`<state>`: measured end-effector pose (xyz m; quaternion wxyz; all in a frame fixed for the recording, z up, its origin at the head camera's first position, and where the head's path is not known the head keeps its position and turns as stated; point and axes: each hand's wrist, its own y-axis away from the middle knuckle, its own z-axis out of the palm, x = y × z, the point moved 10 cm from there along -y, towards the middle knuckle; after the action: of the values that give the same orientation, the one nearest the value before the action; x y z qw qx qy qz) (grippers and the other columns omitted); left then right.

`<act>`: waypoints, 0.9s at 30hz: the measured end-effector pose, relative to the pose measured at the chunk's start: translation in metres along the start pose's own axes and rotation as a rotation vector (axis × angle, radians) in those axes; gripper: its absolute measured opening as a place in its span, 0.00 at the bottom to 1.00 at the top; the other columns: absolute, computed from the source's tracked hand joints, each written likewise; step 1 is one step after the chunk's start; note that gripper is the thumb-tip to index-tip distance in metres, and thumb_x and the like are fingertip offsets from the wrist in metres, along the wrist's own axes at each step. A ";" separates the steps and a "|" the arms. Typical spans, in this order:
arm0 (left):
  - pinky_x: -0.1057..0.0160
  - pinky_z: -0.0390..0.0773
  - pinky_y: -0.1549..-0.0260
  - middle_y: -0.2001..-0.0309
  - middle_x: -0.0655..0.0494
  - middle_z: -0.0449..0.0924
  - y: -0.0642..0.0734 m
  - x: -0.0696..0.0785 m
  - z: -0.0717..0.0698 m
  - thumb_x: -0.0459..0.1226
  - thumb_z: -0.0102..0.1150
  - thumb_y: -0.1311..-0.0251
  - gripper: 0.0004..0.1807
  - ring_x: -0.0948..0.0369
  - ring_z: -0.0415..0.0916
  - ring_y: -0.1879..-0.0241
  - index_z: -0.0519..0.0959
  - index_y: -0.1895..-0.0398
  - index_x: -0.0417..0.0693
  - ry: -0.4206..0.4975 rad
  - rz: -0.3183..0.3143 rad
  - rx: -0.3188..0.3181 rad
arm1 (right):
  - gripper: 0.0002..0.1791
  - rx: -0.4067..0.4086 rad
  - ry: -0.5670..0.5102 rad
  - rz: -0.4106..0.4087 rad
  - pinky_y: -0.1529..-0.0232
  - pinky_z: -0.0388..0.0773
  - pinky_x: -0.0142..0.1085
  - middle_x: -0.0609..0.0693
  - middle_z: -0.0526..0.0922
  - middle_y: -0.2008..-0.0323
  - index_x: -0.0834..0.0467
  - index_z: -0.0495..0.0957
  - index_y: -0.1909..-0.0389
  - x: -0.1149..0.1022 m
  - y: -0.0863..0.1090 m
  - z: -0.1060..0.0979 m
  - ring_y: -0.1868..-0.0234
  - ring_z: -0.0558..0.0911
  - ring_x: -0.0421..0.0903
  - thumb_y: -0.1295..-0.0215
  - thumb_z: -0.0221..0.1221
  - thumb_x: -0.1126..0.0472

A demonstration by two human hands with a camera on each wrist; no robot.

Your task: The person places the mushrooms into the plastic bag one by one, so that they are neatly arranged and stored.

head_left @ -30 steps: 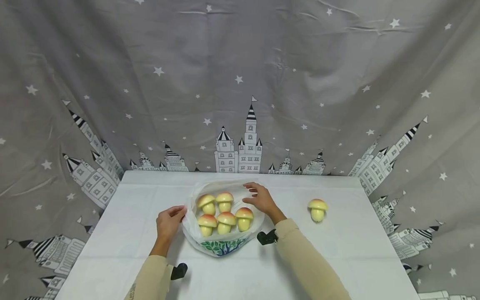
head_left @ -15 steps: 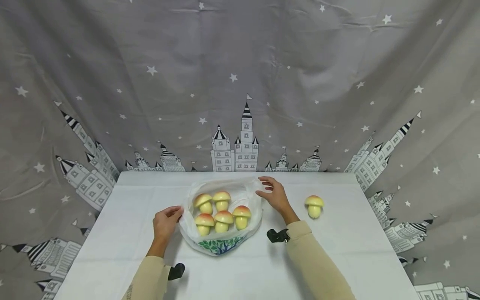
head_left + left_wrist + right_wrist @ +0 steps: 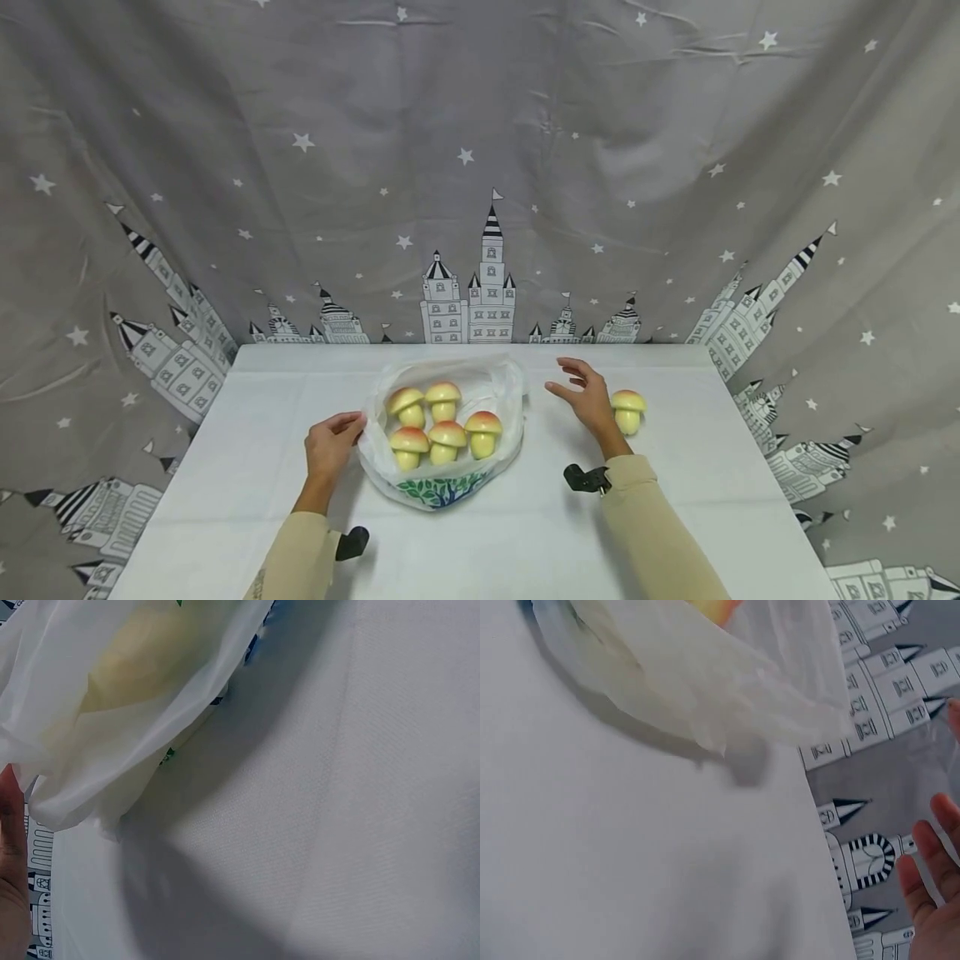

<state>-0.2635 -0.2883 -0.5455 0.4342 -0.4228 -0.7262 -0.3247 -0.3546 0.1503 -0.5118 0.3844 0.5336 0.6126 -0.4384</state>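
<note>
A white plastic bag (image 3: 507,385) with a green and blue tree print lies with its mouth spread wide. Inside it sit several yellow mushrooms (image 3: 447,440) with orange-tinged caps. My left hand (image 3: 330,450) pinches the left side of the bag's rim; its fingers (image 3: 9,832) meet the plastic at the edge of the left wrist view. To the right of the bag, apart from it, hovers my right hand (image 3: 590,402), fingers spread and holding nothing. One more mushroom (image 3: 628,407) stands on the table just right of that hand, partly overlapped by the wrist.
Everything rests on a table with a white cloth (image 3: 465,550). A grey curtain (image 3: 480,100) printed with stars and castles hangs behind the table and along both sides. Black camera mounts (image 3: 587,478) stick out from both wrists.
My right hand has moved right, from over the bag's right rim to beside the lone mushroom, leaving the rim pulled wider. My left hand stays at the left rim. The view shifted slightly.
</note>
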 end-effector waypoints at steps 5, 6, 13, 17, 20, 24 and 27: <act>0.78 0.74 0.73 0.64 0.45 0.85 -0.001 0.002 0.002 0.37 0.60 0.37 0.15 0.74 0.75 0.75 0.82 0.55 0.32 -0.009 0.004 0.004 | 0.30 0.039 -0.003 -0.003 0.37 0.65 0.48 0.61 0.75 0.41 0.65 0.72 0.41 0.008 0.004 -0.024 0.38 0.70 0.56 0.43 0.69 0.60; 0.78 0.74 0.73 0.64 0.45 0.85 -0.001 0.003 0.003 0.37 0.60 0.37 0.15 0.74 0.75 0.75 0.82 0.55 0.32 -0.010 0.005 0.004 | 0.30 0.052 -0.001 -0.005 0.37 0.65 0.48 0.61 0.75 0.42 0.65 0.73 0.42 0.008 0.005 -0.029 0.38 0.70 0.56 0.44 0.69 0.60; 0.78 0.73 0.73 0.64 0.46 0.85 -0.001 0.001 0.003 0.38 0.60 0.37 0.15 0.74 0.74 0.75 0.82 0.55 0.33 -0.022 -0.004 0.001 | 0.30 0.116 0.079 0.021 0.36 0.63 0.47 0.60 0.76 0.42 0.64 0.74 0.43 0.018 0.011 -0.059 0.39 0.70 0.56 0.46 0.70 0.62; 0.78 0.73 0.73 0.63 0.45 0.85 0.000 0.002 0.000 0.38 0.61 0.37 0.16 0.74 0.75 0.74 0.82 0.55 0.33 -0.030 -0.003 0.007 | 0.30 0.100 0.087 0.053 0.35 0.62 0.48 0.61 0.75 0.41 0.64 0.73 0.42 0.021 0.012 -0.069 0.45 0.74 0.62 0.46 0.70 0.63; 0.78 0.73 0.74 0.65 0.45 0.85 0.001 0.003 -0.001 0.37 0.61 0.38 0.15 0.74 0.75 0.75 0.82 0.55 0.32 -0.033 0.003 0.017 | 0.31 0.062 0.094 0.099 0.34 0.61 0.51 0.61 0.72 0.38 0.63 0.71 0.39 0.027 0.013 -0.074 0.42 0.71 0.65 0.44 0.69 0.62; 0.78 0.73 0.74 0.66 0.46 0.85 0.001 0.002 0.001 0.37 0.61 0.38 0.16 0.73 0.75 0.75 0.82 0.56 0.31 -0.028 0.005 0.005 | 0.33 0.039 0.107 0.179 0.32 0.56 0.54 0.60 0.68 0.34 0.62 0.69 0.37 0.040 0.014 -0.085 0.35 0.64 0.64 0.43 0.68 0.61; 0.78 0.73 0.74 0.65 0.46 0.85 0.001 0.001 0.001 0.38 0.61 0.38 0.16 0.74 0.75 0.75 0.82 0.55 0.32 -0.034 -0.002 0.006 | 0.33 0.033 0.135 0.202 0.31 0.51 0.56 0.62 0.64 0.32 0.62 0.69 0.37 0.047 0.015 -0.092 0.31 0.60 0.63 0.43 0.68 0.60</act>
<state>-0.2635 -0.2871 -0.5445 0.4227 -0.4262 -0.7349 -0.3156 -0.3464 0.2526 -0.5282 0.3756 0.6273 0.5730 -0.3703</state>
